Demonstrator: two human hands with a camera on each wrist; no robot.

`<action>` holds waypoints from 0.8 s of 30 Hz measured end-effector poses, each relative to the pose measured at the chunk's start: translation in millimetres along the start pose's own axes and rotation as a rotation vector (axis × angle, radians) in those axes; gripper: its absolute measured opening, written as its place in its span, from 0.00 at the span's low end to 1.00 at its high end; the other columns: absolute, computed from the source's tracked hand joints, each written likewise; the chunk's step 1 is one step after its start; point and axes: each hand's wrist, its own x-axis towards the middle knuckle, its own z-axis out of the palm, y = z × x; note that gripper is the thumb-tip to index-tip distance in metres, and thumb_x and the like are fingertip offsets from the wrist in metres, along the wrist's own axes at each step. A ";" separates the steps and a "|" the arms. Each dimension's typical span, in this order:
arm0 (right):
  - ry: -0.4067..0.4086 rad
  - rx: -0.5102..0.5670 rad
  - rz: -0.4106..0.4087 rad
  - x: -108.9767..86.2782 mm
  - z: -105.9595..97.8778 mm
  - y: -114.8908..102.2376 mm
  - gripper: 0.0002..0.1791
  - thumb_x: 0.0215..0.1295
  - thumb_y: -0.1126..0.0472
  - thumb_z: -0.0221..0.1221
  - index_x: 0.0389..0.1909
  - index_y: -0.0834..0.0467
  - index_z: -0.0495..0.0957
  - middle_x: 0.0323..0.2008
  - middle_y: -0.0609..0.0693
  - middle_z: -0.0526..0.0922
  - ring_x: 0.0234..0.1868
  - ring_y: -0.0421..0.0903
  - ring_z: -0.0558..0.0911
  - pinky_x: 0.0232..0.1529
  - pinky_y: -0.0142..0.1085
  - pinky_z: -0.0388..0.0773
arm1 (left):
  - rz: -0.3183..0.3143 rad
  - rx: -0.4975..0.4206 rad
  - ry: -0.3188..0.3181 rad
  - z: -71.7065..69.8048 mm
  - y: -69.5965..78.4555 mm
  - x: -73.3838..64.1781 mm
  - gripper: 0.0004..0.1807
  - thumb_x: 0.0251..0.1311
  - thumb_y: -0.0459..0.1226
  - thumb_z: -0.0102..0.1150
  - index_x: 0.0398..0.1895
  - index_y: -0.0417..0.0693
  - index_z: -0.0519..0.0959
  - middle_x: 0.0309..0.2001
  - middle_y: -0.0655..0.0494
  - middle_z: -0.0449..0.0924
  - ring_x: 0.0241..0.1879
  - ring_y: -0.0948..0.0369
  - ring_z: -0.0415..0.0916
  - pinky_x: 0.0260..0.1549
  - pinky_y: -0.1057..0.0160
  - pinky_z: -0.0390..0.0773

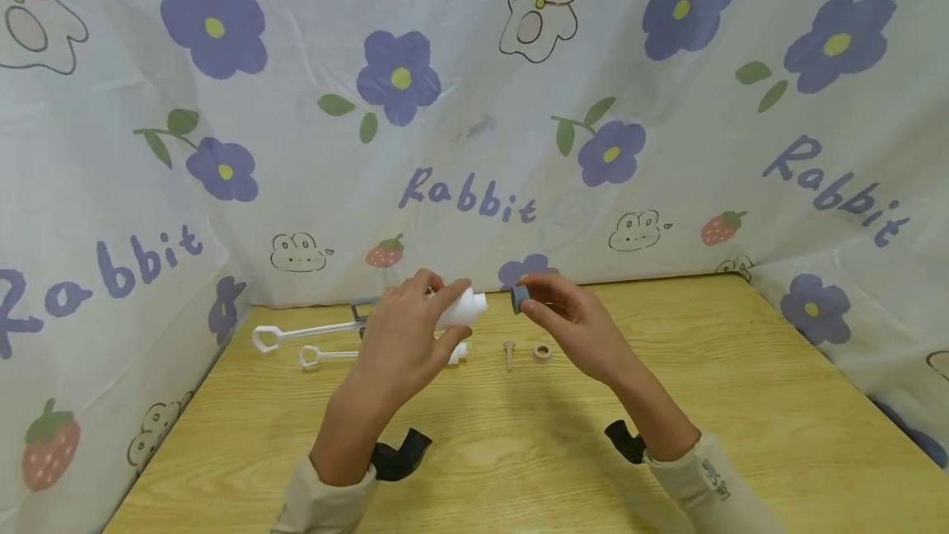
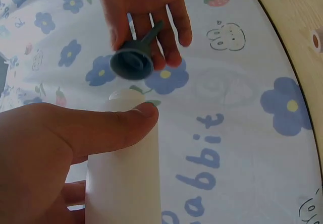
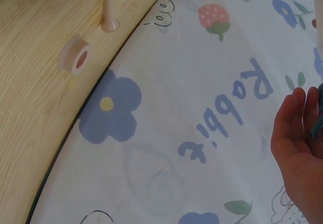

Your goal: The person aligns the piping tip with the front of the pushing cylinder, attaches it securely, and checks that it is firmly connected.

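In the head view my left hand (image 1: 404, 336) grips a white bottle (image 1: 461, 309) above the table, its narrow neck turned to the right. The left wrist view shows the thumb laid across the bottle's (image 2: 123, 178) shoulder. Facing that neck, a small gap away, is a blue-grey funnel-shaped cap (image 1: 519, 298) with a thin spout. My right hand (image 1: 574, 324) pinches the cap at its rim. The cap's hollow side faces the bottle, and its spout (image 2: 154, 31) points back toward the right palm. Most of the cap is out of frame in the right wrist view.
Below the hands on the wooden table (image 1: 504, 452) lie a tan pointed nozzle (image 1: 509, 353) and a tan ring (image 1: 543, 352). Behind the left hand are another white bottle (image 1: 460, 354), partly hidden, and two white rods with looped ends (image 1: 268, 339). A printed cloth (image 1: 474, 138) surrounds the table.
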 end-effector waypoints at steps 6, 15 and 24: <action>-0.053 -0.004 -0.024 -1.4 8.8 -1.5 0.20 0.78 0.55 0.58 0.66 0.55 0.76 0.61 0.52 0.82 0.62 0.51 0.82 0.63 0.47 0.80 | 0.072 0.030 0.016 10.9 10.3 1.2 0.29 0.56 0.45 0.78 0.62 0.55 0.82 0.47 0.49 0.80 0.44 0.51 0.81 0.46 0.49 0.80; -0.047 -0.025 -0.017 -0.5 10.9 -1.6 0.18 0.77 0.53 0.59 0.64 0.52 0.78 0.58 0.50 0.84 0.60 0.50 0.83 0.64 0.52 0.79 | 0.071 0.024 0.034 12.4 13.0 1.5 0.30 0.56 0.46 0.77 0.63 0.54 0.82 0.47 0.49 0.81 0.45 0.52 0.81 0.45 0.49 0.80; -0.032 -0.055 -0.028 -0.1 9.3 -2.5 0.19 0.77 0.54 0.59 0.64 0.54 0.78 0.57 0.53 0.85 0.58 0.51 0.85 0.63 0.54 0.79 | 0.083 0.037 0.036 13.2 12.8 1.4 0.30 0.57 0.46 0.77 0.64 0.54 0.82 0.47 0.49 0.81 0.45 0.51 0.81 0.44 0.50 0.80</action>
